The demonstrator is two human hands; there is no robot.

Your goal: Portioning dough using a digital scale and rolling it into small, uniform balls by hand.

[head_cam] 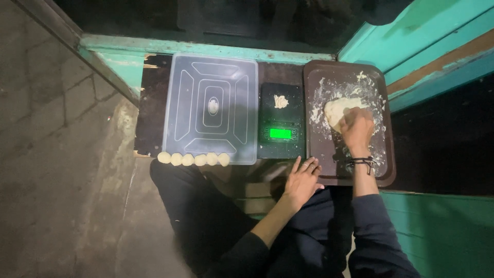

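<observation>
Teal-painted boards frame your dark table (154, 103), where six dough balls (194, 159) already line the clear lid (211, 108), one pinch (280, 101) sits on the scale (280, 123), and your right hand (356, 128) closes on the remaining dough lump (334, 110) in the floured tray (342, 175), left hand (302, 181) spread flat beside it.

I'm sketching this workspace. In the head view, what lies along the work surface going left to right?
Clear plastic lid with a row of dough balls at its near edge → black scale → brown tray, where the right hand presses the dough.
</observation>
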